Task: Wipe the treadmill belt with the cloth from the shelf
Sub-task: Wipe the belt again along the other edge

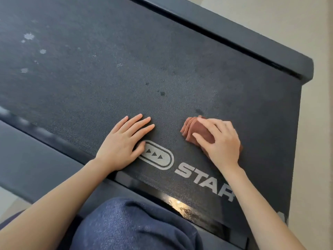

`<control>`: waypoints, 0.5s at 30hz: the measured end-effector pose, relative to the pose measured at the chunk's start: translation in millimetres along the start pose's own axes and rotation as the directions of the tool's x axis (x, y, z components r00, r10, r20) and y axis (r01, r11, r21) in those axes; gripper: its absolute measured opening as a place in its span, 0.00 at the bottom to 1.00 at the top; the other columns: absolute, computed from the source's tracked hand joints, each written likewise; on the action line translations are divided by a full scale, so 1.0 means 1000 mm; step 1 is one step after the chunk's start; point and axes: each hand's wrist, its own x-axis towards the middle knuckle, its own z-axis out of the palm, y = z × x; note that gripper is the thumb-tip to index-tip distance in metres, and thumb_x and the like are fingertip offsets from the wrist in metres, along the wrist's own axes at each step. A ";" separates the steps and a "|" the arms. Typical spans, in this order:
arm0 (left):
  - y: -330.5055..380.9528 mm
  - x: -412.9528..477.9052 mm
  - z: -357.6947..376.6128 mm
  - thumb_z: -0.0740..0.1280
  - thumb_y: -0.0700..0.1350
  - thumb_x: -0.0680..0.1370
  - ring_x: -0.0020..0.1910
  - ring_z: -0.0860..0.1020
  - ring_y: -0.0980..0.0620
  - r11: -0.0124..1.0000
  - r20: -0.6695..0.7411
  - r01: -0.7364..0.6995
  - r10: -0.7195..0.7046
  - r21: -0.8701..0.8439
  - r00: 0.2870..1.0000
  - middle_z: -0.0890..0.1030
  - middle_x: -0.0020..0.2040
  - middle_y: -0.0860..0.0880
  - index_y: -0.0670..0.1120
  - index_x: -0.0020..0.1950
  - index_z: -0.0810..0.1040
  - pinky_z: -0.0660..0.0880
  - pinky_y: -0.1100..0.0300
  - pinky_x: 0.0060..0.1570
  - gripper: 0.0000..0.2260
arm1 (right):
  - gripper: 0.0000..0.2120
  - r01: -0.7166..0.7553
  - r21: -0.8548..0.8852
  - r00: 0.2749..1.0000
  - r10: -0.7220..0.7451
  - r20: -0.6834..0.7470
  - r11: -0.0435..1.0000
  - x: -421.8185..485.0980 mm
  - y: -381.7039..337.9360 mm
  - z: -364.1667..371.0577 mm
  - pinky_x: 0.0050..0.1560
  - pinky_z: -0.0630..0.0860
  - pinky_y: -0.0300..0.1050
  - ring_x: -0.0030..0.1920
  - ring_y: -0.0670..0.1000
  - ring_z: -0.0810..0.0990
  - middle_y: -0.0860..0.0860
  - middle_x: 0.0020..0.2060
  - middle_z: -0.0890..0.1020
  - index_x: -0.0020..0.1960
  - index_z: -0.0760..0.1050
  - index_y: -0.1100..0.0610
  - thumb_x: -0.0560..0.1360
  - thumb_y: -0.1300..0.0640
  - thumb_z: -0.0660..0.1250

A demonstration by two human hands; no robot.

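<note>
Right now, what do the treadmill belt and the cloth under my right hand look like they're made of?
Treadmill belt: probably rubber or PVC, matte dark grey, judging by its fine pebbled grain. Cloth under the right hand: soft reddish-brown fabric, folded, its layered edges showing; the fibre can't be told.

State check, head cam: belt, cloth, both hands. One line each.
treadmill belt: spotted, with pale marks at far left and dark spots near the middle
cloth: folded, lying on the belt under the right hand
left hand: flat on the belt, fingers straight, holding nothing
right hand: fingers curled over the cloth, holding it against the belt
</note>
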 end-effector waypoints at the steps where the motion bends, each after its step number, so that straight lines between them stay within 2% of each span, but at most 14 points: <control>1: 0.000 0.000 0.000 0.54 0.51 0.78 0.74 0.61 0.49 1.000 -0.002 0.002 -0.002 0.001 1.000 0.66 0.74 0.52 0.50 0.72 0.69 0.55 0.47 0.72 0.22 | 0.18 -0.080 -0.027 0.997 0.079 -0.024 0.996 0.016 0.008 0.004 0.47 0.72 0.49 0.50 0.53 0.75 0.47 0.51 0.80 0.61 0.78 0.48 0.74 0.43 0.66; 5: 0.001 0.000 -0.001 0.54 0.51 0.78 0.74 0.61 0.50 1.000 -0.002 0.009 -0.009 0.008 1.000 0.66 0.73 0.52 0.50 0.72 0.69 0.55 0.48 0.73 0.22 | 0.19 -0.389 -0.073 0.921 0.387 -0.045 0.918 0.075 0.029 0.014 0.51 0.71 0.51 0.56 0.55 0.73 0.50 0.56 0.78 0.64 0.76 0.47 0.75 0.43 0.66; 7: 0.000 0.001 -0.001 0.55 0.51 0.78 0.74 0.61 0.50 1.000 -0.003 0.010 -0.010 0.004 1.000 0.66 0.73 0.52 0.51 0.72 0.69 0.55 0.48 0.73 0.22 | 0.19 -0.453 -0.117 0.891 0.451 -0.044 0.884 0.083 0.020 0.019 0.53 0.69 0.50 0.56 0.55 0.73 0.51 0.57 0.78 0.64 0.76 0.49 0.75 0.44 0.65; 9: 0.000 0.001 -0.002 0.55 0.51 0.78 0.74 0.60 0.50 1.000 -0.007 0.012 -0.012 0.000 1.000 0.66 0.74 0.52 0.51 0.72 0.69 0.55 0.48 0.73 0.22 | 0.18 -0.356 -0.103 0.934 0.355 -0.032 0.929 0.069 -0.004 0.021 0.50 0.70 0.49 0.53 0.55 0.75 0.51 0.54 0.78 0.61 0.77 0.50 0.74 0.45 0.66; 12: 0.001 0.000 -0.002 0.55 0.51 0.78 0.74 0.61 0.50 1.000 0.004 0.011 -0.011 -0.002 1.000 0.66 0.74 0.52 0.51 0.72 0.69 0.55 0.48 0.73 0.22 | 0.17 -0.002 -0.062 0.999 0.005 0.048 0.998 0.022 -0.032 0.012 0.45 0.72 0.48 0.48 0.54 0.75 0.51 0.50 0.78 0.58 0.78 0.50 0.72 0.44 0.66; 15: 0.000 0.000 -0.003 0.55 0.51 0.78 0.74 0.61 0.50 1.000 0.008 0.013 -0.013 -0.002 1.000 0.66 0.73 0.52 0.51 0.72 0.69 0.55 0.48 0.73 0.22 | 0.18 0.287 -0.040 0.950 -0.279 0.141 0.957 0.005 -0.016 -0.006 0.43 0.74 0.49 0.47 0.54 0.76 0.51 0.49 0.80 0.57 0.80 0.51 0.73 0.43 0.65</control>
